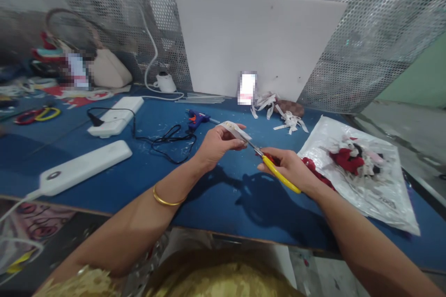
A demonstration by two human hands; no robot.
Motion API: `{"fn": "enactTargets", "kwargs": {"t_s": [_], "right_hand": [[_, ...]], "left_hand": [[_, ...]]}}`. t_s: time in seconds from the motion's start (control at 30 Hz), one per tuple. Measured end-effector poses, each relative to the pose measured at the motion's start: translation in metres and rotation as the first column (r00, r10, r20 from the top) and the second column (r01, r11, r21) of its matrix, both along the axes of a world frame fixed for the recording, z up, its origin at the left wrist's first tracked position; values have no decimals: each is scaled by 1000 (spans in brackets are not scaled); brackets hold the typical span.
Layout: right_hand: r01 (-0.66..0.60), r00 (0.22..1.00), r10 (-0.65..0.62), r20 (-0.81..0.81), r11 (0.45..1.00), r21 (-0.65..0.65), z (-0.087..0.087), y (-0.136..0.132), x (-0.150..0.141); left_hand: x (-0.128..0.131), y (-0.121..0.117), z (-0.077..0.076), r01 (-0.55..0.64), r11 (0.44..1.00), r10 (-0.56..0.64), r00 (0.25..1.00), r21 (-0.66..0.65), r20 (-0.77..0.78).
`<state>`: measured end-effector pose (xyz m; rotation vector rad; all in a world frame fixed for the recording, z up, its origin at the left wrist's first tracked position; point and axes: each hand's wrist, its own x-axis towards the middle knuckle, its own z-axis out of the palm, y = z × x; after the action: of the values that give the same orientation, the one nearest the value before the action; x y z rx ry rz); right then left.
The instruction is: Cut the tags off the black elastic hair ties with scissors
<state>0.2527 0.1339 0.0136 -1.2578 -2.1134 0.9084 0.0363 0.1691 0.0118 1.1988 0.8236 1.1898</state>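
My left hand (218, 146) pinches a white fabric strip (232, 128) over the middle of the blue table. Yellow-handled scissors (280, 175) are gripped in my right hand (287, 164), their blades pointing up and left. The blade tips touch or lie right beside the strip's lower right end; whether they are around it I cannot tell. Something red shows at the fingers of my right hand, partly hidden. A blue glue gun (198, 119) lies just left of my left hand, its black cord looped on the table.
White power strips (87, 167) lie on the left. Behind are cut white strips (289, 121), a phone (247, 88) and a white board (258, 41). A plastic bag (393, 185) with red and black scraps (351, 158) is at right. Other scissors (49, 113) lie far left.
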Motion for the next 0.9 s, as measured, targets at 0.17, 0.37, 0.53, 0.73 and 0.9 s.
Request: {"fn": "enactTargets", "kwargs": {"t_s": [0.17, 0.37, 0.53, 0.73, 0.9], "right_hand": [[-22, 1000, 22, 21, 1000, -9, 3, 0, 1], [-13, 999, 13, 48, 1000, -7, 3, 0, 1], [-15, 999, 15, 51, 1000, 4, 2, 1, 1], [-20, 996, 15, 91, 998, 52, 8, 2, 7], [-19, 989, 2, 146, 993, 114, 15, 2, 11]], "left_hand": [[1, -1, 0, 6, 1000, -6, 1000, -11, 12], [3, -2, 0, 24, 1000, -24, 1000, -14, -8], [3, -2, -1, 31, 999, -32, 999, -24, -18], [-4, 2, 1, 76, 997, -76, 995, -12, -60], [-18, 9, 6, 27, 1000, -27, 1000, -7, -16]]}}
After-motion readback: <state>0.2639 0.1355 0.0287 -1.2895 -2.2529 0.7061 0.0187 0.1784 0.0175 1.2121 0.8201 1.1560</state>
